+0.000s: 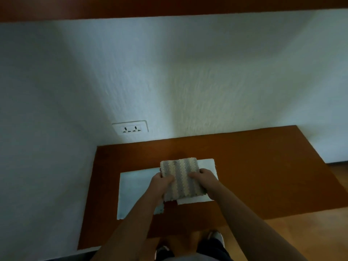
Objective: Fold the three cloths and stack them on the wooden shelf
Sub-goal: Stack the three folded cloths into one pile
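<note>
Forearms reach down; left hand and right hand each hold a side of the folded striped knitted cloth, fingers clamped on it, over the white cloth, just beside the pale blue cloth on the wooden shelf; best lowered flat, edges squared to the white cloth, then pressed smooth.

The left forearm and right forearm were bare up to the left hand and right hand. At the view's six o'clock lay a grey fabric strip and dark shorts. From that strip, a pale left shoe showed near ten o'clock and a pale right shoe near two.
</note>
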Demonstrator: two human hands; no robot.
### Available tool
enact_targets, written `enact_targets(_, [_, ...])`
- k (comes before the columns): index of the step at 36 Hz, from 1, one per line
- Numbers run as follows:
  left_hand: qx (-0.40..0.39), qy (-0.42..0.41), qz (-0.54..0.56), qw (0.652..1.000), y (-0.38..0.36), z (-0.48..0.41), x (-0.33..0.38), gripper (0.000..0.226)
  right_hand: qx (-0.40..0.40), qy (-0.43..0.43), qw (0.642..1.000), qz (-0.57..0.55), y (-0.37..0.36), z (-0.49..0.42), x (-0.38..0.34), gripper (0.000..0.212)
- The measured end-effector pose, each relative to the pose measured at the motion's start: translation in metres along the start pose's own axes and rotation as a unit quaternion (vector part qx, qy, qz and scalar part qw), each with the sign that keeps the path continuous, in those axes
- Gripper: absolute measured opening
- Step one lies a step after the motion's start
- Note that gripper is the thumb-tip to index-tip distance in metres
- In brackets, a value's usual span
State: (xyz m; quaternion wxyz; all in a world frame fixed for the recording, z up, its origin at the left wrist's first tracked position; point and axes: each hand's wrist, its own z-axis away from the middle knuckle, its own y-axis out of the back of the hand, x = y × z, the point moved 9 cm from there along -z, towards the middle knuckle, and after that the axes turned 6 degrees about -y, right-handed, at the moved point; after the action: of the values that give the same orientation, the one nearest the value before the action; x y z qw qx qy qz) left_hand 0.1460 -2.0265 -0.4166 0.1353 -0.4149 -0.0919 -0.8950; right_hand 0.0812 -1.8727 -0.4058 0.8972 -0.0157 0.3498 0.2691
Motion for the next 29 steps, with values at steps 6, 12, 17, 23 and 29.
enact_targets(6, [-0.021, 0.001, 0.025, 0.999, -0.037, -0.003, 0.007, 0.044, 0.011, 0.002, 1.000, -0.018, 0.036, -0.002, 0.001, 0.040])
enact_targets(12, [-0.022, -0.008, 0.003, 1.000, -0.056, -0.006, 0.010, 0.044, 0.021, -0.006, 1.000, -0.012, 0.057, -0.008, 0.006, 0.037])
enact_targets(17, [-0.024, -0.004, -0.005, 1.000, -0.062, -0.007, 0.008, 0.042, 0.029, -0.008, 0.999, 0.019, 0.065, -0.015, 0.009, 0.041])
enact_targets(23, [-0.033, 0.003, -0.022, 0.999, -0.081, -0.011, 0.010, 0.039, 0.035, -0.019, 0.999, 0.029, 0.082, -0.019, 0.018, 0.045])
enact_targets(29, [-0.054, 0.001, -0.055, 0.997, -0.116, -0.016, 0.010, 0.037, 0.060, -0.029, 0.996, 0.059, 0.116, -0.017, 0.028, 0.039])
